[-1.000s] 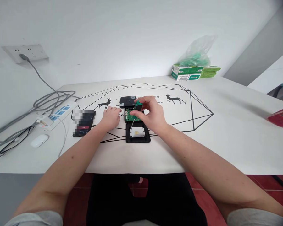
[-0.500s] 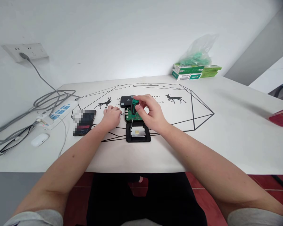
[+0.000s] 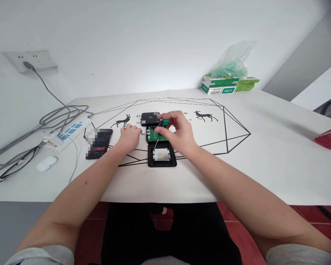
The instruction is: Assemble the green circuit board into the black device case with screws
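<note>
- The right hand (image 3: 179, 129) pinches a green-and-black screwdriver (image 3: 164, 122), fingers closed on its handle. The thin shaft slants down toward the near left, its tip at the far left corner of a metal plate (image 3: 167, 155); whether it is seated is too small to tell.
- That plate lies in a black cover (image 3: 150, 163), just near of a green circuit board (image 3: 152, 136).
- The left hand (image 3: 130, 138) rests palm down on the worktop (image 3: 264, 176), left of the board, fingers loosely spread with nothing visible in them.
- An upright shaft and light, steady pressure would probably suit this corner better than a tilt; left fingers on the cover's rim could stop it sliding.
- The plate is flat, silvery, squarish, with a yellowish central patch; the cover looks like matte plastic with rounded corners; the board is densely textured.
</note>
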A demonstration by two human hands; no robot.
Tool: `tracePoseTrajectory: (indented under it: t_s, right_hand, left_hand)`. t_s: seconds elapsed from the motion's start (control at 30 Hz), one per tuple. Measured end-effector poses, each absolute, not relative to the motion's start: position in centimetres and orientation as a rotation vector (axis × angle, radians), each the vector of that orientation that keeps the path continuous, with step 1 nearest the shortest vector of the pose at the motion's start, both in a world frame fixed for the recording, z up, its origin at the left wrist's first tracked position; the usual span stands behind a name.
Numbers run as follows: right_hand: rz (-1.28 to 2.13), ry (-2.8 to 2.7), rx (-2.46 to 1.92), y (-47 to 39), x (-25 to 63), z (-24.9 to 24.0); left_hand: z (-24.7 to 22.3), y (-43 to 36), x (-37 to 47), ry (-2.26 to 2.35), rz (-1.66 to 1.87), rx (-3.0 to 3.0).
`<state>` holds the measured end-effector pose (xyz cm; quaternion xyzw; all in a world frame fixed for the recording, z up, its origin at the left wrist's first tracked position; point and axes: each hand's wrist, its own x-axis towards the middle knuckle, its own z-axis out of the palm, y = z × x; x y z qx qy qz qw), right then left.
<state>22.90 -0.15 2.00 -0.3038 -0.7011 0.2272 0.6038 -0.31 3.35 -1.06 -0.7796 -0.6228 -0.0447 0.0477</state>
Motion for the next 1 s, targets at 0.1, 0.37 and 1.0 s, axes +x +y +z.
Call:
tracePoseTrajectory:
  t_s: [0.1,0.37,1.0]
  right_hand:
    - [0.430,-1.697,-0.698,-0.26,23.10,2.31]
    - [0.317,-1.789,-0.539,0.07,23.55,2.30]
    - [0.646,-1.618,-0.649,-0.41,22.70,2.09]
  left_hand:
    - [-1.09,3.34,-0.32,-1.895,-0.122,-2.372]
    - [-0.72,2.97,-0.08,-1.883,-0.130,-2.376]
    - [-0.25,2.78,0.14,-1.883,-0.094,-2.368]
